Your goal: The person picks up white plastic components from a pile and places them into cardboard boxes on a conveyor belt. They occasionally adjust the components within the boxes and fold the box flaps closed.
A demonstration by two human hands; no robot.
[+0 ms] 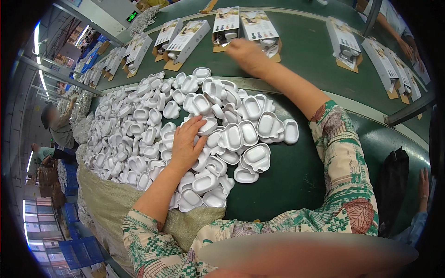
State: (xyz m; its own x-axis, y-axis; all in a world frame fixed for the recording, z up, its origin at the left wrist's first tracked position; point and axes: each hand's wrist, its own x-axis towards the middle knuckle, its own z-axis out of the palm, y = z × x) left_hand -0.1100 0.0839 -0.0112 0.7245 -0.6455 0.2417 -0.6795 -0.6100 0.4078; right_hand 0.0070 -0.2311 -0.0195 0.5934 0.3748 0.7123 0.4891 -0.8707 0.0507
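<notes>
My left hand lies on a heap of small white molded dish-like pieces. Its fingers stretch over one white piece, the thumb held apart. Reaching across to the far green belt, my right hand is at the open lower end of a printed carton. Its fingers look curled together; what they hold, if anything, is hidden. White parts show inside that carton's opening. Right beside it lies another open carton, also with white parts in its mouth.
More open cartons lie along the green belt, left and right. A woven sack borders the heap at near left. A metal post stands at right, near a black bag. Other people's hands show at far right.
</notes>
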